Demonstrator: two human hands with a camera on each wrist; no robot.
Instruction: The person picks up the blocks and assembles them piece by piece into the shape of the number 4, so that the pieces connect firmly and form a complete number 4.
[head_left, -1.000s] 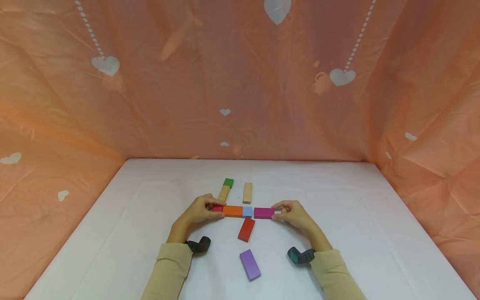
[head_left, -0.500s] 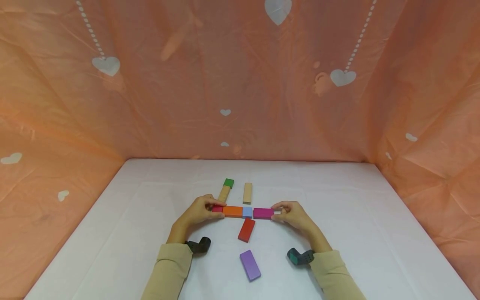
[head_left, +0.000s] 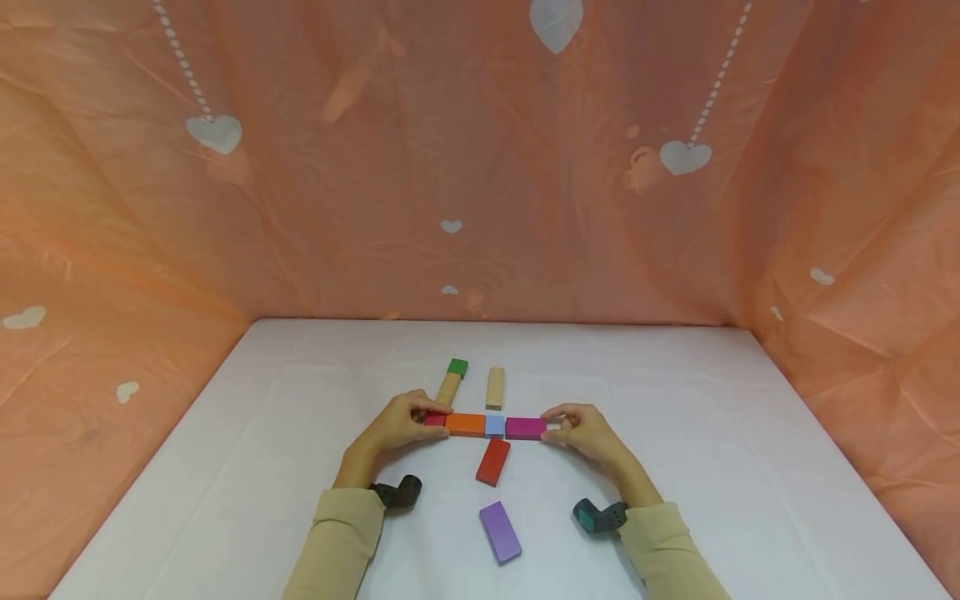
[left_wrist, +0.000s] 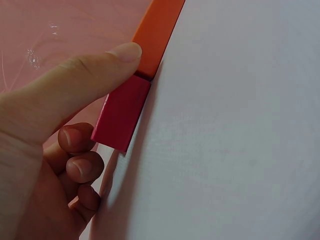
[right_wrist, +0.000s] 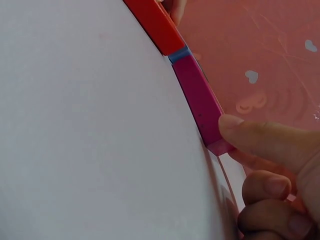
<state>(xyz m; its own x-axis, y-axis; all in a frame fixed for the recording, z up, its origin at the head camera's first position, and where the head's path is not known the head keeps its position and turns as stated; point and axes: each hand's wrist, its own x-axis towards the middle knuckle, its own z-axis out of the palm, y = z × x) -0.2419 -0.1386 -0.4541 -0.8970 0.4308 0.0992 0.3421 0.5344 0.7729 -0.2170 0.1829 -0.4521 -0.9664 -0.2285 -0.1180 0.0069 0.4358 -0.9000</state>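
My left hand (head_left: 399, 419) pinches the left end of the orange block (head_left: 465, 425) between thumb and index finger. A crimson block (left_wrist: 122, 112) butts against that end, inside the hand; the thumb (left_wrist: 100, 75) crosses it at the joint. A small light blue block (head_left: 494, 426) touches the orange block's right end. With thumb and index finger my right hand (head_left: 588, 429) pinches the right end of a magenta block (head_left: 526, 429), which lies in line just right of the light blue one. All rest in a row on the white table.
Behind the row lie a natural wood block (head_left: 448, 388) with a green block (head_left: 457, 367) at its far end, and another wood block (head_left: 495, 388). In front, a red block (head_left: 492, 462) and a purple block (head_left: 500, 533) lie tilted.
My right hand has slid the magenta block slightly left, narrowing the gap to the light blue block. My left hand has stayed in place.
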